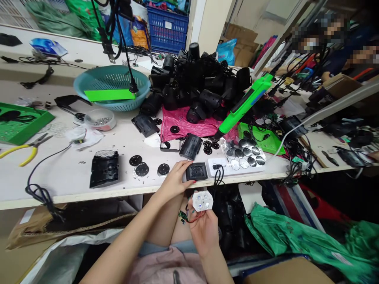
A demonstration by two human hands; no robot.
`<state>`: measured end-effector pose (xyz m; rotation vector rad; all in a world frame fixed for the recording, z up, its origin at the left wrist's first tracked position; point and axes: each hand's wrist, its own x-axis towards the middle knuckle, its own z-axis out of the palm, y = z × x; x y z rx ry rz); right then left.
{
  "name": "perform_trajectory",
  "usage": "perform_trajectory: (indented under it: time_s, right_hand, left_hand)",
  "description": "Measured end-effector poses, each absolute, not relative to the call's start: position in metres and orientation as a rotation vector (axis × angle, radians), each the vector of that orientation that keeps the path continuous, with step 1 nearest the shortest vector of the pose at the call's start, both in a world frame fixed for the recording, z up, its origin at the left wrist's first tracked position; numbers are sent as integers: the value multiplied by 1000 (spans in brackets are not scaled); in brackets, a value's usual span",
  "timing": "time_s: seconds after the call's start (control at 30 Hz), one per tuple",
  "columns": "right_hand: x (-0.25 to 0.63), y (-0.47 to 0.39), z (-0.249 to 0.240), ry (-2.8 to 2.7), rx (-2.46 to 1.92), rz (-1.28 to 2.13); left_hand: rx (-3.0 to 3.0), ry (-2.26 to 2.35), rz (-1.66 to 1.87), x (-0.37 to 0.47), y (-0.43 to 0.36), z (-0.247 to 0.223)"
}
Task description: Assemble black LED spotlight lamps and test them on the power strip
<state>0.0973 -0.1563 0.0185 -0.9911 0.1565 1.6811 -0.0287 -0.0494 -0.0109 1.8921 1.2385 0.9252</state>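
Head view, lower center: the left hand's [175,178] fingers close around the left side of a black square part [197,172] on the worktop [71,173]; the right hand's [205,230] fingers, curled, grip a white octagonal module [203,201].

bare tabletop [69,175] between pliers [34,151] and black housing [105,171], discs [142,169] right of housing, green screwdriver [243,106] slanting across pink sheeting [175,122]

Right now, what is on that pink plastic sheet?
Black housings and a black disc lie on the pink plastic sheet; a green electric screwdriver slants across its right side. Heaped housings cover its back part, so I cannot tell what is there.
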Motion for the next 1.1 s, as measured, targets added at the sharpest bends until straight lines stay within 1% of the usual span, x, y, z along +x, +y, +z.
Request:
perform_trajectory:
  time_s: [0.07,0.13,0.23,0.3,0.47,0.63,0.83,0.9,1.03,1.1]
  right_hand:
    - [100,-151,19,44,-1059,1624]
    - [109,-138,20,-240,-1174,1467]
    - [128,-104,23,-959,-1459,986]
    - [138,-80,25,-1320,-1589,722]
    - [136,-53,21,-1612,-1701,565]
    - [130,-57,10,-1881,-1742,259]
    - [134,-54,10,-1926,-1775,230]
    - [133,-51,11,-1889,-1758,324]
    - [139,-47,12,-1787,-1629,642]
    - [147,-44,19,-1772,-1578,732]
  left_hand:
    - [1890,1233,929,-29,-49,-11]
    - [1887,1221,934,-29,-49,-12]
    - [1880,1208,947,-29,-50,-13]
    - [1876,1211,956,-29,-50,-13]
    - [1854,1210,970,-29,-51,-13]
    - [1840,1195,974,-30,-50,-11]
    - [1829,1182,954,-30,-47,-13]
    - [1832,1186,966,-30,-47,-15]
    - [1823,1204,984,-32,-49,-15]
    - [1838,1196,976,-33,-50,-12]
